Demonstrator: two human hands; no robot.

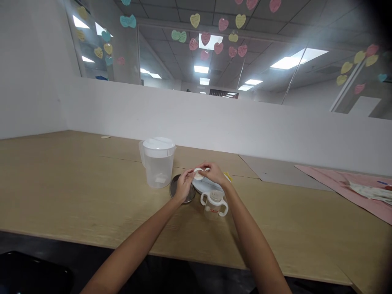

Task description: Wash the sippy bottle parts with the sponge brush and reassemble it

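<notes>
Holding small round white cap [199, 174] with left hand [184, 184] and right hand [215, 173], clamped in fingers of both, over white plate [202, 186]; cannot tell whether touching it. From cap: lidded pitcher [159, 165] at nine o'clock, metal tray [173, 189] at seven, two-handled cup [214, 206] at five.

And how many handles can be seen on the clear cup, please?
2: one handle on the picture-left side of the clear cup, the other handle on the picture-right side. None seems hidden.

Heart-dotted windows [260, 61] top a long white wall [214, 122].
</notes>
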